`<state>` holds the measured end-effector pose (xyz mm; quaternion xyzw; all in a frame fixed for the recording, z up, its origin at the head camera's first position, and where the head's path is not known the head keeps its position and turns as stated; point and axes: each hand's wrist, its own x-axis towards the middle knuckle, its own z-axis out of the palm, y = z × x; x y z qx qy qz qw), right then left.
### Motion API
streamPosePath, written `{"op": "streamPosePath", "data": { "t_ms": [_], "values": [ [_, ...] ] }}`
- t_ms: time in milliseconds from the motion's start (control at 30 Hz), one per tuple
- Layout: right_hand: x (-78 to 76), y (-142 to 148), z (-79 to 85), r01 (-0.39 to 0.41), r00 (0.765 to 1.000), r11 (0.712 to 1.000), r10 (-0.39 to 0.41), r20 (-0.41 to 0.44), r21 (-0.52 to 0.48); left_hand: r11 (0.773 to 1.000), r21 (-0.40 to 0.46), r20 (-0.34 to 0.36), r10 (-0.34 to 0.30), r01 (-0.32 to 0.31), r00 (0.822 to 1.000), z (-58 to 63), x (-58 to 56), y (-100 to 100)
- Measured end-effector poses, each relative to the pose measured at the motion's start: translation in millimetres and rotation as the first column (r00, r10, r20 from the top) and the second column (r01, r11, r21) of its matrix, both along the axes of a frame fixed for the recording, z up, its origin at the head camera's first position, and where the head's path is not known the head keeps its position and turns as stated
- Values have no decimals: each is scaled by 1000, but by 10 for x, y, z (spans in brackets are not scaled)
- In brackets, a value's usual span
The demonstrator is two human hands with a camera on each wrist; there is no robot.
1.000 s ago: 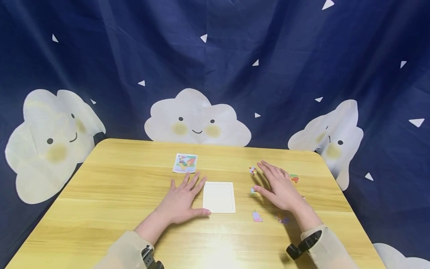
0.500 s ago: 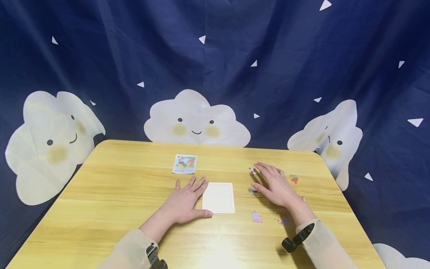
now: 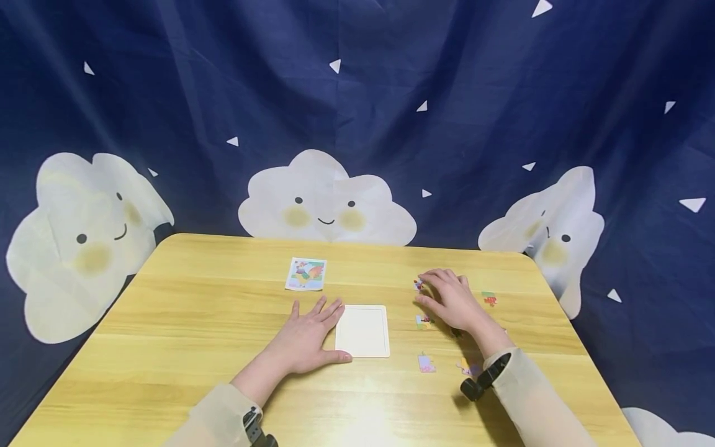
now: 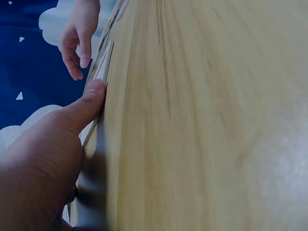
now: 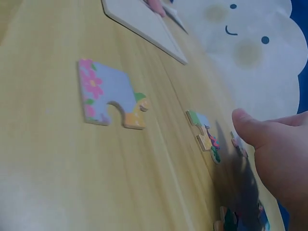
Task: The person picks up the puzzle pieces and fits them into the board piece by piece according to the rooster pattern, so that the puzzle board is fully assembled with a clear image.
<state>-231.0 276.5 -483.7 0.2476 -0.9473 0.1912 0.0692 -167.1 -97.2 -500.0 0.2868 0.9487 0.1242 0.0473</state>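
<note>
Right hand (image 3: 455, 304), its grip loosely bent and holding nothing, has shifted leftward, uncovering a blue-and-yellow wooden puzzle piece (image 3: 422, 322). A small red-and-lavender puzzle piece (image 3: 418, 285), on the pale wooden worktop (image 3: 212, 298), seems within reach. Left hand (image 3: 306, 341), outspread, touches the white square board (image 3: 363, 331).

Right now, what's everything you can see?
Wood-grain table: one, yellow, in front
Flat square board: one, white, mid-table
Square picture card: one, multicoloured, beyond and left of the board
Flat jigsaw pieces: at least six, multicoloured, right of the board
Cloth curtain: one, dark blue, behind the table
Printed clouds: four, white, on the curtain
Printed triangles: several, white, on the curtain
Long sleeves: two, cream, on arms
Wrist straps: two, black, at cuffs
Left hand: one, at the board
Right hand: one, over the pieces
</note>
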Motion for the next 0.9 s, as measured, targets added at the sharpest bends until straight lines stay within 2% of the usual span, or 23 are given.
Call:
{"op": "streamPosePath", "data": {
  "t_ms": [300, 533, 900],
  "values": [
    [-137, 9, -61, 35, 998, 999, -35, 58, 0, 1000, 24, 31, 0, 0, 1000, -8, 3, 22],
    [-186, -7, -88, 52, 993, 997, -45, 109, -58, 1000, 22, 33, 7, -7, 999, -3, 10, 20],
    [-216, -56, -83, 83, 993, 986, -70, 94, -147, 1000, 26, 33, 11, -12, 999, 21, 7, -2]
  ]
}}
